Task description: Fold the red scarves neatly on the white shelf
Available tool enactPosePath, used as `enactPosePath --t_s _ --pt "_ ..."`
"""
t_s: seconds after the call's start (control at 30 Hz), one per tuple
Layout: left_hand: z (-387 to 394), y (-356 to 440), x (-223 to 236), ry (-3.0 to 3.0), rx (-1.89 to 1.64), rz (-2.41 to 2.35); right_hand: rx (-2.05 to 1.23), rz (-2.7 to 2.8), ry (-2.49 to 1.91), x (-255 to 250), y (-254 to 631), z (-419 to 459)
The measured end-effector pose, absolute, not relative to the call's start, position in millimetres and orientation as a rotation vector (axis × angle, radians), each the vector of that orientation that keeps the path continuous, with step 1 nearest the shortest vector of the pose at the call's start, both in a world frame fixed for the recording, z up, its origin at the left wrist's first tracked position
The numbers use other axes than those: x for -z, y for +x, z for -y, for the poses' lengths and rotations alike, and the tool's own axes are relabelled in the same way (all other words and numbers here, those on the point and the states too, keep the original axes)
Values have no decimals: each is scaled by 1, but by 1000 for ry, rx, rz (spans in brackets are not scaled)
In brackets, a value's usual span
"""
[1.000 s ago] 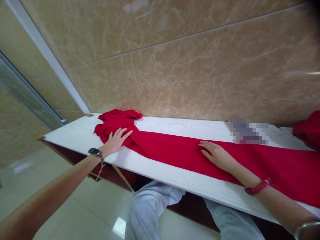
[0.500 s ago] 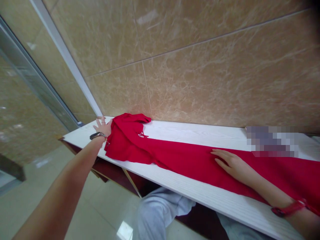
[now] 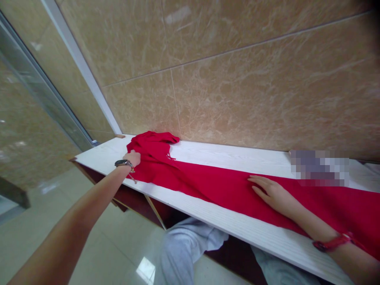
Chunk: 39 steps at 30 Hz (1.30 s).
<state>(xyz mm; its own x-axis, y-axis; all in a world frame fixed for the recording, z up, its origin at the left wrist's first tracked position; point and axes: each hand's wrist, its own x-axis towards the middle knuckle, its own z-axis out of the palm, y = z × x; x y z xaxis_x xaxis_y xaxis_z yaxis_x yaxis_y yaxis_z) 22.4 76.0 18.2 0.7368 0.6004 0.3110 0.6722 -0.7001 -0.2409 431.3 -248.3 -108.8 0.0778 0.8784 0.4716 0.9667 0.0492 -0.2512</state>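
Observation:
A long red scarf (image 3: pixel 225 186) lies stretched along a narrow white tabletop (image 3: pixel 208 215) that runs against a marble wall. Its far left end is bunched up and shows a few fringes. My left hand (image 3: pixel 133 157), arm fully stretched and wearing a dark watch, is closed on that bunched end at its left edge. My right hand (image 3: pixel 271 194) lies flat and open on the middle of the scarf, fingers pointing left. A red band sits on my right wrist.
The beige marble wall (image 3: pixel 237 87) rises directly behind the table. A blurred-out object (image 3: pixel 319 166) rests on the tabletop at the back right. A glass door frame (image 3: pixel 44 91) stands at the left. My grey-trousered knees (image 3: pixel 184 249) show under the table edge.
My left hand went from resting on the crumpled end to the far left corner, spreading the end out, and now grips its edge. The right hand stayed flat on the scarf.

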Motion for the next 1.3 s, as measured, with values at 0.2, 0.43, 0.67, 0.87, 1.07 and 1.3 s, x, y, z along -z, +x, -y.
enactPosePath --t_s 0.2,0.43,0.67,0.87,1.07,1.3 --pt "1 78 -18 -2521 335 1026 212 1825 -1874 105 428 249" --pt "88 139 0 -2994 -228 -180 219 1873 -1802 77 413 258" --pt "108 168 12 -3029 -97 -240 -133 2197 -1694 30 381 298" --pt "117 202 20 -2951 -22 -195 2 2211 -1840 39 383 326" --pt "131 222 23 -2926 36 -105 113 2022 -1866 56 391 340" --pt "150 250 37 -2912 282 -324 260 2001 -1839 57 403 343"
